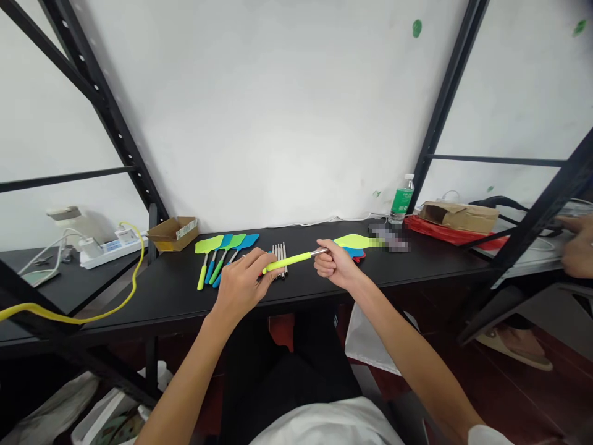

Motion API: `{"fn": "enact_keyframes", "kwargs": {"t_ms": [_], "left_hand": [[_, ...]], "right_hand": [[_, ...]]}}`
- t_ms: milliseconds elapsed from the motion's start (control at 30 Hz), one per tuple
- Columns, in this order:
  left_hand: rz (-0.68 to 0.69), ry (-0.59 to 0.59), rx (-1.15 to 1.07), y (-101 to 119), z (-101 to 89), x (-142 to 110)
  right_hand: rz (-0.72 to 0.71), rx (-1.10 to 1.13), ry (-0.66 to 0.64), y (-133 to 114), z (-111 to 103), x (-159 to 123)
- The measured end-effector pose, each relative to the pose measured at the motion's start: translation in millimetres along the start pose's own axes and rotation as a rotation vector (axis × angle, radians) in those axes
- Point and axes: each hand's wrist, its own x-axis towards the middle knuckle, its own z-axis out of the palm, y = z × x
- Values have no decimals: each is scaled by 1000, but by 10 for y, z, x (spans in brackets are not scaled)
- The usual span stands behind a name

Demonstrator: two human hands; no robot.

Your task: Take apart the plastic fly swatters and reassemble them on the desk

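Note:
A bright yellow-green handle (290,262) with a metal rod (319,251) at its right end is held level above the black table. My left hand (244,275) is closed around the left part of the handle, thumb along it. The rod end is in my right hand (336,264), whose fingers are curled shut. Below and between the hands lie several slim silver rods (283,250). Left of them is a row of paddle-headed tools, including a yellow-green one (208,245). Behind my right hand lie loose flat heads, a yellow-green one (354,240) over blue and red.
An open cardboard box (172,235) and a white power strip (111,250) with a yellow cable (134,278) stand left. At right are a green-labelled bottle (402,199), a red bag (430,227) and a brown package (458,216). Another person's hand (579,247) shows far right.

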Motion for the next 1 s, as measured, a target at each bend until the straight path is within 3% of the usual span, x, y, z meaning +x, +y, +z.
{"fn": "enact_keyframes", "kwargs": {"t_ms": [233, 367, 567, 667, 833, 900, 1000], "left_hand": [[28, -15, -5, 3, -32, -6], [-32, -2, -155, 23, -51, 0], [-260, -8, -593, 17, -43, -13], [-395, 49, -827, 8, 16, -21], [-592, 120, -1102, -26, 115, 60], [-714, 217, -1153, -145, 71, 96], [-880, 498, -1106, -505, -81, 59]], "right_hand": [[63, -15, -127, -15, 80, -69], [-10, -63, -162, -17, 144, -99], [-290, -239, -134, -44, 214, -118], [-417, -388, -110, -47, 248, -140], [-532, -677, -84, -75, 331, -253], [-569, -749, -55, -128, 308, -305], [-657, -669, 69, -277, 152, -358]]}}
